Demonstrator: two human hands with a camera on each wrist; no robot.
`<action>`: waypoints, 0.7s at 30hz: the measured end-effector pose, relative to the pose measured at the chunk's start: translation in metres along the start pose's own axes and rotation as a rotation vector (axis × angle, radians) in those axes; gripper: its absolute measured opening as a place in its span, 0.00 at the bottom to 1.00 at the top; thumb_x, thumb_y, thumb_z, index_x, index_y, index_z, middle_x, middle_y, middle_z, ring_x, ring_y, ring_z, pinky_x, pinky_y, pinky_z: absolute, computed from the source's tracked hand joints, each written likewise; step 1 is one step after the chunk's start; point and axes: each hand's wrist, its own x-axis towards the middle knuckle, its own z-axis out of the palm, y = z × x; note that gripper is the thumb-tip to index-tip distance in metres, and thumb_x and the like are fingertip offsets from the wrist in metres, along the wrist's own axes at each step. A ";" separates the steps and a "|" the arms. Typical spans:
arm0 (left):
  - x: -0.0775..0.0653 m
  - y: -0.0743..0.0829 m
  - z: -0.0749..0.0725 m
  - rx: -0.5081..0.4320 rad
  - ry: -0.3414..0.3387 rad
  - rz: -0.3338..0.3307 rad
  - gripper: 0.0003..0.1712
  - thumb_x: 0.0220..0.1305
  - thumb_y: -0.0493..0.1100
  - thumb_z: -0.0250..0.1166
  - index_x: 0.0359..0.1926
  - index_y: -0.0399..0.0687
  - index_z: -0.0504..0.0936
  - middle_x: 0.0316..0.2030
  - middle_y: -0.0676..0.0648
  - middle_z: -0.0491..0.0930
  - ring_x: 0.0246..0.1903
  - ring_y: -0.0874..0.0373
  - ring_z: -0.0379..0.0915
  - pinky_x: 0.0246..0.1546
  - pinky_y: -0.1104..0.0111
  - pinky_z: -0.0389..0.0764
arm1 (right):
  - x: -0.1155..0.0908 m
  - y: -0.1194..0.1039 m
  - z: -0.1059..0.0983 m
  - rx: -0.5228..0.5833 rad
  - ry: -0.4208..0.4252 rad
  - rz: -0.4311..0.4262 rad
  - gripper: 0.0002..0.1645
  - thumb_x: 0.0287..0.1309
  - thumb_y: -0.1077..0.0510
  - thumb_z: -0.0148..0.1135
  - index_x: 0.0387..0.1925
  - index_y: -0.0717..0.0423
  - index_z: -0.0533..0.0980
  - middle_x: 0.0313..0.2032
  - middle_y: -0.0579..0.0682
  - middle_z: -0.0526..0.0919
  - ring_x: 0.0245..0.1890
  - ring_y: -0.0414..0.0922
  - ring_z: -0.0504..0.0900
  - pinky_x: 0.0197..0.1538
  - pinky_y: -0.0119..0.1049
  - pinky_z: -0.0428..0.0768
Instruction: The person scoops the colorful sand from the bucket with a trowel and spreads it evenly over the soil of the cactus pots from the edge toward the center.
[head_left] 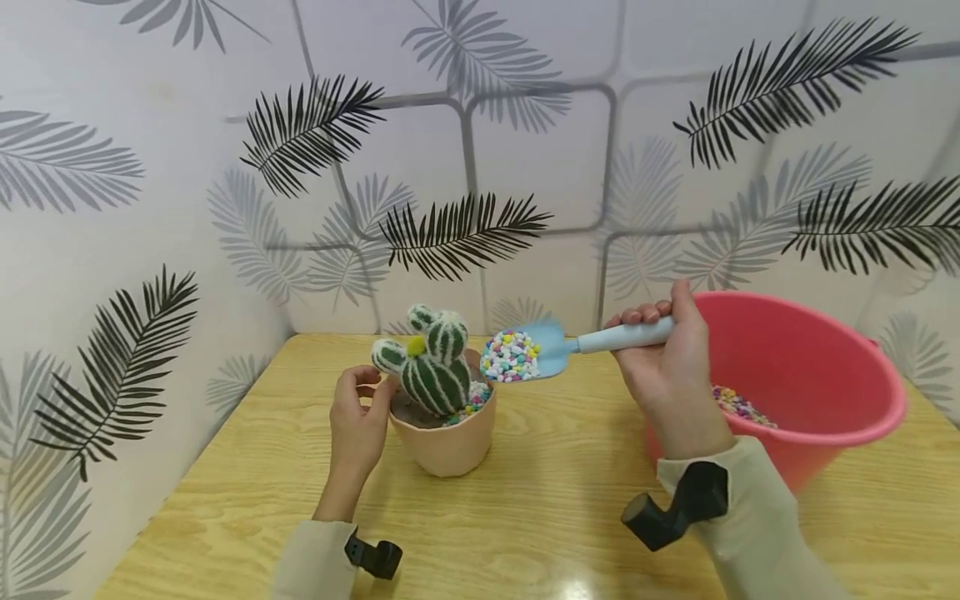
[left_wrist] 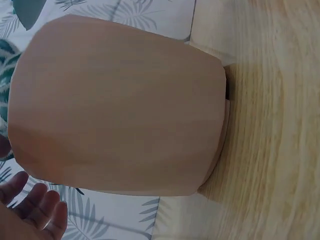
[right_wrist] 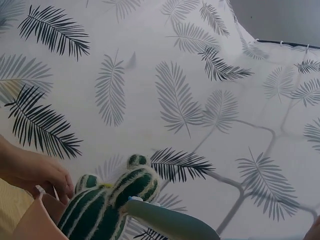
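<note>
A light blue hand trowel [head_left: 625, 337] is gripped by its handle in my right hand [head_left: 667, 367]. Multicoloured pebbles [head_left: 512, 357] fill the front of its blade, level with the pot's rim and just to its right. My left hand [head_left: 362, 417] holds the left rim of a peach flowerpot [head_left: 447, 446], thumb at the edge and fingers curled. In the pot stands a fuzzy green-and-white toy cactus [head_left: 438, 375] with a yellow tuft. More coloured pebbles [head_left: 474, 400] lie on the right side of its brown surface. The pot's wall [left_wrist: 120, 110] fills most of the left wrist view.
At the right stands a large pink bucket [head_left: 817, 358] with coloured pebbles [head_left: 738, 407] in its bottom. The wooden table [head_left: 555, 500] meets a leaf-patterned wall covering [head_left: 540, 167] at the back. Each wrist wears a black camera mount.
</note>
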 end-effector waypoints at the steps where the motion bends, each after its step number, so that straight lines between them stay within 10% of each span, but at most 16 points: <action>1: 0.001 -0.002 0.000 -0.007 -0.012 -0.001 0.17 0.67 0.45 0.56 0.52 0.38 0.70 0.49 0.41 0.72 0.45 0.51 0.70 0.42 0.65 0.70 | -0.001 0.002 -0.001 -0.006 0.004 0.003 0.26 0.66 0.47 0.53 0.17 0.57 0.63 0.15 0.50 0.65 0.21 0.45 0.64 0.41 0.36 0.59; 15: 0.016 -0.034 -0.009 -0.114 -0.413 0.108 0.32 0.67 0.41 0.54 0.69 0.42 0.57 0.65 0.35 0.61 0.65 0.39 0.56 0.58 0.49 0.65 | -0.005 0.024 -0.011 -0.091 0.069 -0.059 0.26 0.69 0.48 0.50 0.16 0.55 0.62 0.13 0.48 0.64 0.20 0.42 0.64 0.41 0.35 0.61; 21: 0.020 -0.043 -0.016 -0.126 -0.545 0.160 0.43 0.62 0.48 0.62 0.72 0.44 0.53 0.69 0.37 0.57 0.67 0.37 0.53 0.54 0.58 0.71 | -0.007 0.032 -0.018 -0.117 0.074 -0.108 0.23 0.69 0.49 0.50 0.19 0.54 0.62 0.14 0.47 0.64 0.22 0.42 0.63 0.41 0.35 0.59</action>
